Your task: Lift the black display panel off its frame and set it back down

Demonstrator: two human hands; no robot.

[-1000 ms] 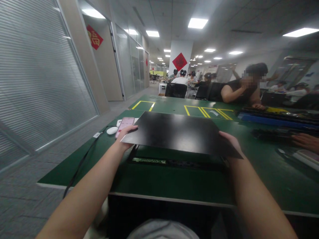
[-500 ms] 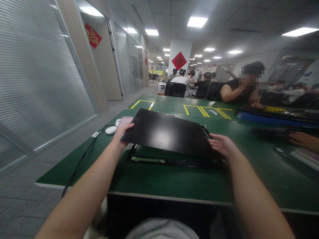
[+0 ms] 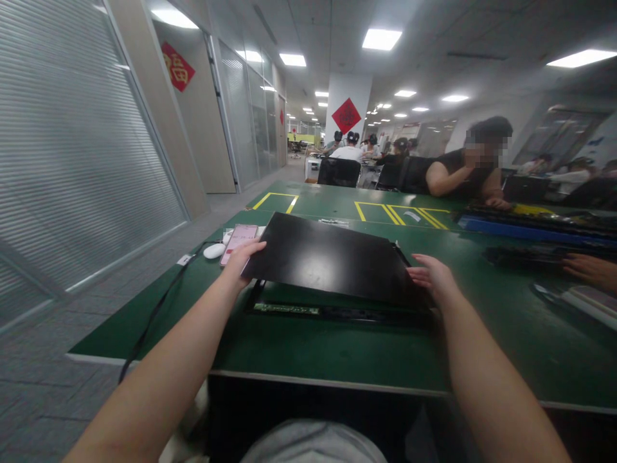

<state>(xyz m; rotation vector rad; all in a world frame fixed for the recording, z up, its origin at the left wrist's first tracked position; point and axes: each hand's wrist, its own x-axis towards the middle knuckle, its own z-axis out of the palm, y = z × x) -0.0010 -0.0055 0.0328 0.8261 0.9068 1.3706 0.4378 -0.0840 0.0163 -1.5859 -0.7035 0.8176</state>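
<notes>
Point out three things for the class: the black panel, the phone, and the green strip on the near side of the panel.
Black panel (image 3: pixel 325 257): head view, middle of its upper face.
Phone (image 3: pixel 241 237): head view, on its pinkish screen.
Green strip (image 3: pixel 286 310): head view, middle of its length.

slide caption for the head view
Left hand grips a thin, glossy black rectangular panel, right hand at its opposite end, over a dark green table.

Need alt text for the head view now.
The left hand holds a black panel by its left edge over a dark frame on a green table; the right hand is open at the panel's right edge. A phone lies past the left hand.
</notes>
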